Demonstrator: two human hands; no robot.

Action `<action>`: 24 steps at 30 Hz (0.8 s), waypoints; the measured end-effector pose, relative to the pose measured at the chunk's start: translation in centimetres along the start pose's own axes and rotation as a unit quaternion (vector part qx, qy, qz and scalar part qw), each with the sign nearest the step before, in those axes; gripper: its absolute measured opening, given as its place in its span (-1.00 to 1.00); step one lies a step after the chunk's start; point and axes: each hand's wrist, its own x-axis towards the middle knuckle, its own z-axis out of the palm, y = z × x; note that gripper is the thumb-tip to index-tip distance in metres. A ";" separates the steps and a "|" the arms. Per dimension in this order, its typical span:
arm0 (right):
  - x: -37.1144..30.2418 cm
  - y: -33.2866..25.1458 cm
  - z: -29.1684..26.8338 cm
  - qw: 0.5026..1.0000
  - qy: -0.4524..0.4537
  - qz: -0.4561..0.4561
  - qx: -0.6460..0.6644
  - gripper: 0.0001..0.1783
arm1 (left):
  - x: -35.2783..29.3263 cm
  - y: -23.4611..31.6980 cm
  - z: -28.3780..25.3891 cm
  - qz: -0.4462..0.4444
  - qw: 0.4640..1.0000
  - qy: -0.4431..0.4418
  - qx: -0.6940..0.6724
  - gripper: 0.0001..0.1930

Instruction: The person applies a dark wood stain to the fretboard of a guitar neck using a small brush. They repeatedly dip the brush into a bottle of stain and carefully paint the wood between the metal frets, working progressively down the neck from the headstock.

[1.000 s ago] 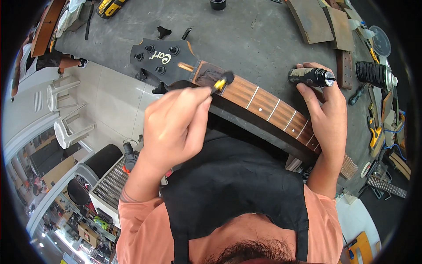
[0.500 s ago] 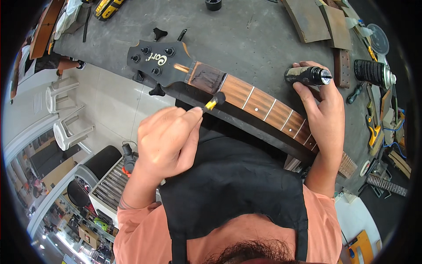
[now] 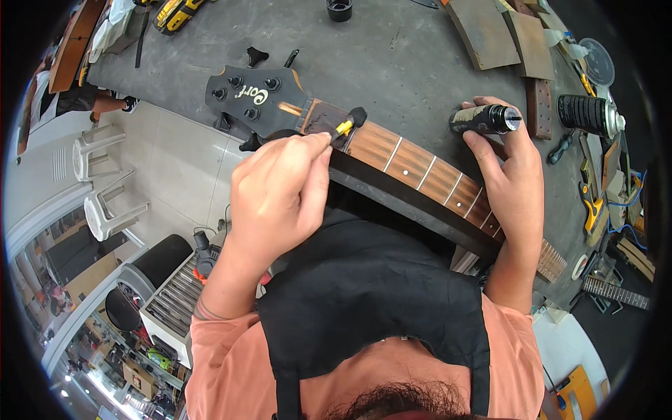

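A guitar neck lies slantwise across the bench edge, with its black headstock (image 3: 248, 101) at the left and its brown fretboard (image 3: 427, 168) running down to the right. Near the headstock, one section of the fretboard (image 3: 325, 115) looks darker than the rest. My left hand (image 3: 283, 185) is closed on a small brush (image 3: 346, 126) with a yellow band and a dark tip. That tip is over the far edge of the fretboard; contact cannot be made out. Around a small black bottle (image 3: 483, 120), tilted with its mouth to the right, my right hand (image 3: 518, 168) is wrapped beyond the neck.
On the grey bench (image 3: 399, 63) stand a black cap (image 3: 339, 8) at the far edge and a yellow-black power tool (image 3: 175, 15) at far left. Curved wooden pieces (image 3: 483, 31), a black spray can (image 3: 588, 114) and a yellow-handled tool (image 3: 591, 206) lie to the right.
My left hand has moved up and to the right, carrying the brush from the fretboard's near edge to its far edge. My right hand keeps the bottle in nearly the same place.
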 end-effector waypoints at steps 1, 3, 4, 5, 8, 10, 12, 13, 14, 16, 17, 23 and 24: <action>0.1 0.0 -0.1 1.000 -0.001 0.005 0.007 -0.62 | -0.2 0.0 -0.5 -0.002 1.000 -0.011 0.000 -0.69; 0.1 0.2 -0.2 1.000 -0.004 0.014 0.023 -0.61 | -1.5 0.3 -1.7 -0.007 0.999 -0.033 0.001 -0.70; 0.0 0.1 -0.3 1.000 -0.002 -0.004 0.019 -0.61 | -1.8 0.5 -2.4 -0.017 0.999 -0.034 -0.010 -0.70; 0.0 -0.1 -0.4 1.000 -0.001 -0.022 0.014 -0.61 | -1.9 0.7 -3.1 -0.027 0.999 -0.035 -0.020 -0.71; 0.1 -0.5 -0.9 0.998 -0.008 -0.063 0.020 -0.60 | -2.5 0.6 -3.0 -0.120 0.988 0.026 -0.099 -0.84; 0.2 -1.1 -1.2 0.996 -0.018 -0.091 0.016 -0.58 | -3.0 0.7 -3.1 -0.247 0.946 0.065 -0.201 -0.90; 0.5 -2.1 -1.6 0.992 -0.029 -0.123 -0.004 -0.57 | -2.4 0.5 -2.7 -0.267 0.912 0.088 -0.300 -0.90; 0.8 -2.6 -1.9 0.989 -0.049 -0.139 -0.026 -0.55 | -2.4 0.1 -2.5 -0.271 0.900 0.095 -0.327 -0.88; 1.2 -3.0 -2.1 0.984 -0.069 -0.155 -0.048 -0.54 | -2.5 -0.3 -2.5 -0.274 0.888 0.102 -0.354 -0.87; 2.2 -3.1 -2.1 0.972 -0.103 -0.196 -0.078 -0.53 | -2.8 -0.6 -2.6 -0.275 0.885 0.114 -0.358 -0.85; 3.0 -2.8 -1.8 0.964 -0.116 -0.222 -0.086 -0.52 | -3.0 -0.8 -2.7 -0.276 0.883 0.117 -0.361 -0.85; 4.7 -4.3 -0.5 0.923 -0.184 -0.279 -0.189 -0.54 | -3.7 -0.4 -2.7 -0.283 0.879 0.112 -0.368 -0.86; 4.9 -4.6 -0.3 0.915 -0.188 -0.292 -0.206 -0.55 | -3.9 -0.4 -2.7 -0.282 0.875 0.107 -0.378 -0.86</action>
